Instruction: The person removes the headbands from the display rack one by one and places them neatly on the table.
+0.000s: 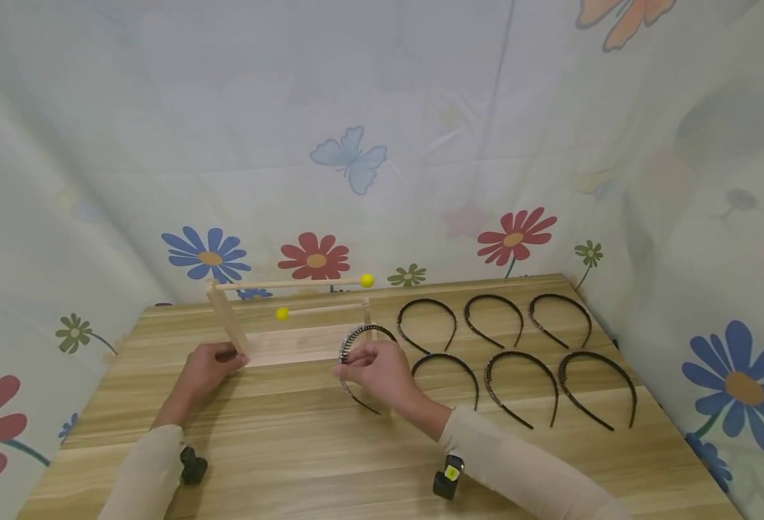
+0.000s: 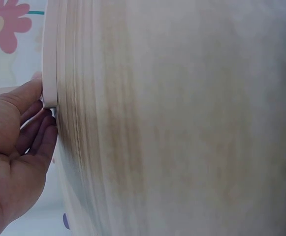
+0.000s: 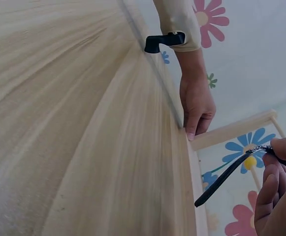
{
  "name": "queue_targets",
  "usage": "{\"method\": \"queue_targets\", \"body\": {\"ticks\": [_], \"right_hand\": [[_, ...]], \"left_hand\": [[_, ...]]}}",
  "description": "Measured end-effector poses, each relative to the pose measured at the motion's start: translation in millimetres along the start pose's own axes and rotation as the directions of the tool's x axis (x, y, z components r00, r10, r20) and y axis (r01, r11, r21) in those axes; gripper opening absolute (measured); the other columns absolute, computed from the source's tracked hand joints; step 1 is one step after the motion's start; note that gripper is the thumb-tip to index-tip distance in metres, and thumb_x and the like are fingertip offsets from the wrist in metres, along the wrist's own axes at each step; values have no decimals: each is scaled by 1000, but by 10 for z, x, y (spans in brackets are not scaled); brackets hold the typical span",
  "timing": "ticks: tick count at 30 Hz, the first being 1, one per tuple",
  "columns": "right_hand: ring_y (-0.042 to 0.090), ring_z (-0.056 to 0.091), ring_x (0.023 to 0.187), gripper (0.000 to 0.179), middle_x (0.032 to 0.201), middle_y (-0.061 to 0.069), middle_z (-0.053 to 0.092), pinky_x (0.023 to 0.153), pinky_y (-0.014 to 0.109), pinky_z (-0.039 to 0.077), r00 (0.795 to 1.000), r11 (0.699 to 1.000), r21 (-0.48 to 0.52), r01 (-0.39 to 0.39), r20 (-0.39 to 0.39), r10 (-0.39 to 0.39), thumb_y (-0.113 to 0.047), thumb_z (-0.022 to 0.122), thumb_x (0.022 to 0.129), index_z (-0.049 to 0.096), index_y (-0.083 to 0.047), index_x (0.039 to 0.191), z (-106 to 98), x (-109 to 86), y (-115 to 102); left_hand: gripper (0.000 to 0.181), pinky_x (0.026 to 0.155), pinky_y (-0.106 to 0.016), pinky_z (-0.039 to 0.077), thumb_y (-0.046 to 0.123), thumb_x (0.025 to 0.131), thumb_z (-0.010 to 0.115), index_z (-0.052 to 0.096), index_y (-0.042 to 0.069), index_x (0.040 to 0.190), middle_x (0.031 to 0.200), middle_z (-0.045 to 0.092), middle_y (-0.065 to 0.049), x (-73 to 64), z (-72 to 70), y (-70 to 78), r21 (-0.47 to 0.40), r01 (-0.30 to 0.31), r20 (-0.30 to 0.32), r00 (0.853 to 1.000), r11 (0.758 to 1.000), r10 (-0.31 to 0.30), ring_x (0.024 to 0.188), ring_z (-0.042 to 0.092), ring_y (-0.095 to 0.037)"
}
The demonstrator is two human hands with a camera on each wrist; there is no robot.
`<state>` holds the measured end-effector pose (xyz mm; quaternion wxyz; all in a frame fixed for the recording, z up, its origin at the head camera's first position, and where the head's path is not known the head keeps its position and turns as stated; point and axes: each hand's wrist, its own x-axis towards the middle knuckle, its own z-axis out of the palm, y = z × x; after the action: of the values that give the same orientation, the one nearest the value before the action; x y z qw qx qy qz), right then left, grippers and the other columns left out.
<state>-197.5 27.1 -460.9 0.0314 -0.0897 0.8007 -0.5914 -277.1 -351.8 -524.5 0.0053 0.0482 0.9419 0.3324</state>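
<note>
My left hand [image 1: 206, 372] grips the near left corner of a pale wooden rack [image 1: 297, 345], thumb against its end; the left wrist view shows the fingers [image 2: 48, 140] at the board's lower edge. The rack has a slanted left upright [image 1: 228, 321] and two thin rods with yellow ball tips [image 1: 367, 280]. At the rack's right end, my right hand [image 1: 385, 370] pinches a black toothed headband [image 1: 356, 333] with shiny trim. It is held upright, one free end pointing down toward the table. In the right wrist view, the headband [image 3: 221, 179] overlaps the rack.
Several more black headbands lie in two rows on the right of the wooden table [image 1: 278, 448], one in the back row [image 1: 427, 300] and one at front right [image 1: 593, 354] among them. A flower-patterned curtain [image 1: 421, 217] hangs behind and along both sides.
</note>
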Motion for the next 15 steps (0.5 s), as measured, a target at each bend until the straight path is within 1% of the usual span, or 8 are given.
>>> {"method": "queue_targets", "body": {"ticks": [5,11,15], "right_hand": [[11,70,73,21,77,-5,75,65,29,55,998,998,8,-66,-16,66,-30,91,78,77,-15,85,42,-16,60],[10,69,73,20,78,-5,75,65,28,54,993,993,42,-113,-25,114,-27,92,76,78,-14,80,117,-49,107],[10,68,74,19,79,-4,75,65,28,54,989,988,60,-143,-23,144,-24,92,76,77,-13,79,167,-54,144]], "left_hand": [[42,92,-54,54,25,98,71,67,-5,128,123,70,-24,-12,-1,9,2,-5,-7,1000,1000,5,113,67,-40],[44,89,-52,55,28,98,72,68,-4,127,121,71,-24,-30,3,20,1,-22,-12,1000,1000,22,112,67,-40],[46,90,-52,55,30,98,72,68,-4,128,121,71,-23,-42,1,25,-9,-25,-15,1000,1000,25,112,67,-40]]}}
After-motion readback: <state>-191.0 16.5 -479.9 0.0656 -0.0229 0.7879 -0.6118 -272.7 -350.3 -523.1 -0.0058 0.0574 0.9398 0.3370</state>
